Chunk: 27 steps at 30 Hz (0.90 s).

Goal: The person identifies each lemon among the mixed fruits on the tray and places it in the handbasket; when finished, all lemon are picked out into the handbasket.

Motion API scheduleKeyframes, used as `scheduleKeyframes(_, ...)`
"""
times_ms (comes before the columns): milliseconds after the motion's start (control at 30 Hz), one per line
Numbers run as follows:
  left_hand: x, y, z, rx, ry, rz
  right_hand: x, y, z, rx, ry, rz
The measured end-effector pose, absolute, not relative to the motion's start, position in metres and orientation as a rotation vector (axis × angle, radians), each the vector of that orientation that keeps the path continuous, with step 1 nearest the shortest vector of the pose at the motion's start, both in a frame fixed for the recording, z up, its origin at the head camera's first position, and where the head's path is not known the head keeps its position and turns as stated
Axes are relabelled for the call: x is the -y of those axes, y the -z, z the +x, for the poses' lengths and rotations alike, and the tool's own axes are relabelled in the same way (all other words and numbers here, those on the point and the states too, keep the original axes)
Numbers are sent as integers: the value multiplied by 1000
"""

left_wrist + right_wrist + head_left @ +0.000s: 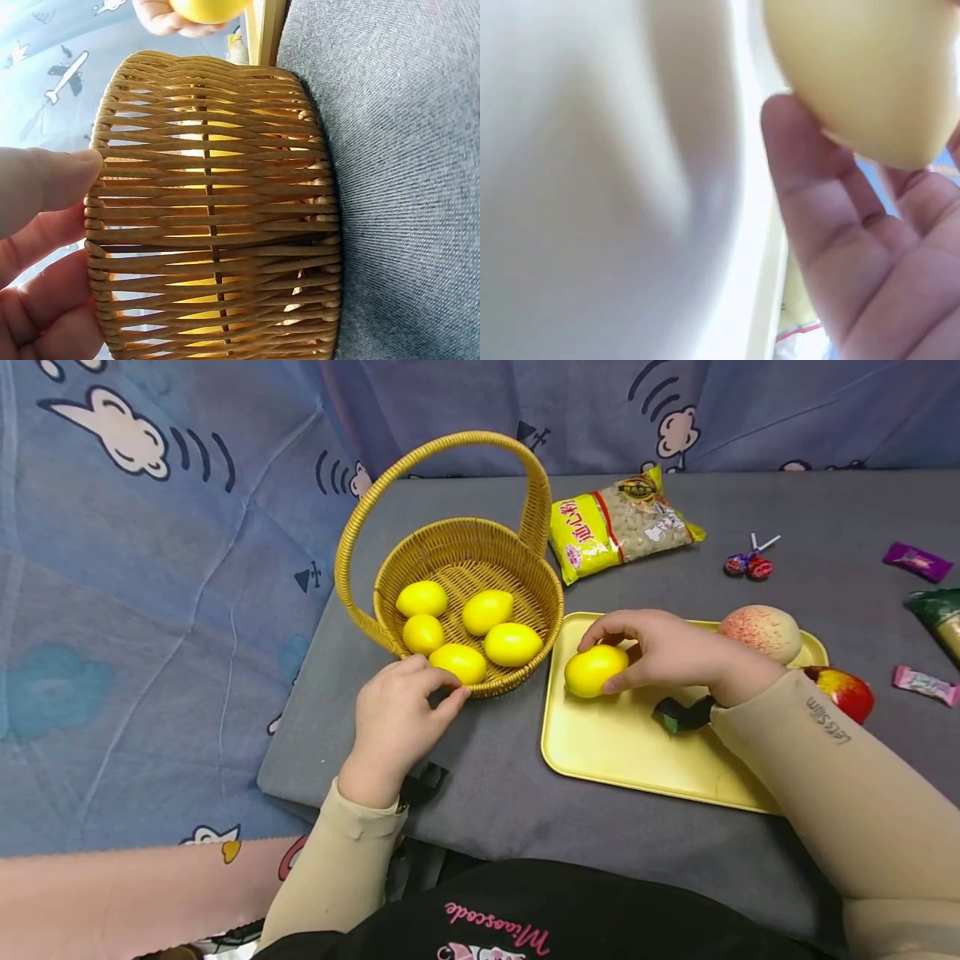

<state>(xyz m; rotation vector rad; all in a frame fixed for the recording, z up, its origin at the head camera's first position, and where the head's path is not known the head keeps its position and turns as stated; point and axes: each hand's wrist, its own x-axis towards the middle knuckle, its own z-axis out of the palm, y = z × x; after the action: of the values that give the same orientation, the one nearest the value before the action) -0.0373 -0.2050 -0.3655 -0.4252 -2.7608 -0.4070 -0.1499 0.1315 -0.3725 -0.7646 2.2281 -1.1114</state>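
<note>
A yellow wicker basket [457, 537] with a tall handle stands on the grey table, several yellow lemons [513, 645] lying inside. My left hand [396, 718] pinches the basket's near rim; in the left wrist view its thumb and fingers meet the rim of the woven wall [210, 195]. Over the left end of a yellow tray [600, 747], my right hand [667, 652] grips another lemon [588, 672] between thumb and fingers. The right wrist view shows this lemon [870, 67] close up, appearing raised off the tray.
On the tray's far right sits a peach [761, 633], with a red-yellow fruit [843, 692] nearer, partly behind the sleeve. A yellow snack bag [622, 525] lies behind. Two lollipops [748, 565], a purple packet [918, 562] and a pink packet [926, 685] lie to the right.
</note>
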Motion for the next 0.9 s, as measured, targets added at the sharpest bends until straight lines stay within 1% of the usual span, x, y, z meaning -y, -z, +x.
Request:
scheduleKeyframes(233,206,365,-37,2753,393,-426,-128,352,-157,-2040,1400,-783)
scheduleKeyframes(433,205,365,-37,2756,380,-433,-102,338,-169,-2032,1552,-802)
scheduleKeyframes(633,205,365,-37,2749,378,-440,-66,332,-185,-2194,1467,-773)
scheduleKeyframes(900,207,365,-38,2755,388,-448,-28,340,-198,-2341,1189,-842)
